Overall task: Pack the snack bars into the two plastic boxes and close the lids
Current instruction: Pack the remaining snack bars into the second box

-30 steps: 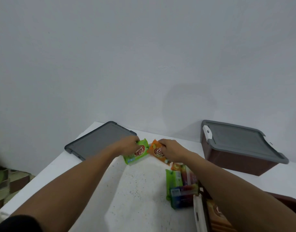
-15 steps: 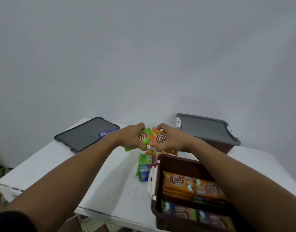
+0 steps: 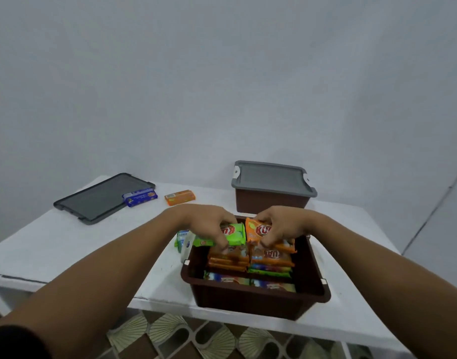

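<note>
An open brown plastic box (image 3: 248,301) stands near the table's front edge, holding several orange, green and blue snack bars. My left hand (image 3: 206,224) grips a green snack bar (image 3: 235,233) over the box's far left part. My right hand (image 3: 281,224) grips an orange snack bar (image 3: 257,233) beside it, over the far right part. A second brown box (image 3: 271,202) with its grey lid (image 3: 271,177) on sits behind. A loose grey lid (image 3: 103,196) lies at the far left. A blue bar (image 3: 140,198) rests on that lid's edge and an orange bar (image 3: 180,197) lies beside it.
More bars (image 3: 182,239) lie on the white table (image 3: 67,239) just left of the open box, partly hidden by my left hand. A grey wall rises behind the table. Patterned floor tiles (image 3: 170,335) show below the front edge.
Both hands carried the green and orange bars from the middle of the table toward me and now hold them over the open box. The view has tilted down.
</note>
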Action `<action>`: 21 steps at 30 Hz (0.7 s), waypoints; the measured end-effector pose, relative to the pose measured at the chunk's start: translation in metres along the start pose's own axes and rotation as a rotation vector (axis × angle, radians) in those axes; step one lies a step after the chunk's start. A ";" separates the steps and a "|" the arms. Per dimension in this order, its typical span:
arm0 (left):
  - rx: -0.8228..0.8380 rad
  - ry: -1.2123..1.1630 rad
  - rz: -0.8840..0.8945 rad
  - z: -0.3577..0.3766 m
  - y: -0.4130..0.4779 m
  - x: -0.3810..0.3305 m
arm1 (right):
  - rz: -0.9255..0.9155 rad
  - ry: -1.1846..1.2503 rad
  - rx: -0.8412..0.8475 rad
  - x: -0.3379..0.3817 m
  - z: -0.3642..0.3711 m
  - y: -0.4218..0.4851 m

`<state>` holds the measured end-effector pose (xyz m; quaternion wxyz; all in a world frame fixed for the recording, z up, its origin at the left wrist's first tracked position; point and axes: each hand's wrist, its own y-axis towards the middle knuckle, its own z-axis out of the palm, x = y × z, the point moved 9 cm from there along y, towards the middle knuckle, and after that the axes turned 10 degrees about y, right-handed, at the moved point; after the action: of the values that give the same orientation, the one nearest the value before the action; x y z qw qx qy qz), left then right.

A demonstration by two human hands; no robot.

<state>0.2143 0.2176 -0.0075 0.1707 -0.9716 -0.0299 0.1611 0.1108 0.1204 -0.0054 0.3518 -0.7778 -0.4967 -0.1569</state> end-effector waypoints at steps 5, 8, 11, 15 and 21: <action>0.124 0.083 0.010 0.038 0.019 -0.019 | 0.059 -0.179 0.088 -0.020 0.029 -0.008; 0.171 0.096 0.007 0.053 0.023 -0.024 | 0.072 -0.252 0.124 -0.030 0.045 -0.010; 0.218 0.120 -0.012 0.065 0.025 -0.025 | 0.095 -0.285 0.146 -0.041 0.058 -0.008; 0.284 0.165 -0.015 0.077 0.027 -0.028 | 0.117 -0.285 0.184 -0.053 0.073 -0.004; 0.380 0.268 -0.043 0.096 0.032 -0.020 | 0.151 -0.359 0.274 -0.062 0.087 -0.003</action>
<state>0.1649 0.2159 -0.0978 0.3563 -0.9339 0.0030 0.0295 0.0709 0.1412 -0.1026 0.3709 -0.7731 -0.5082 0.0798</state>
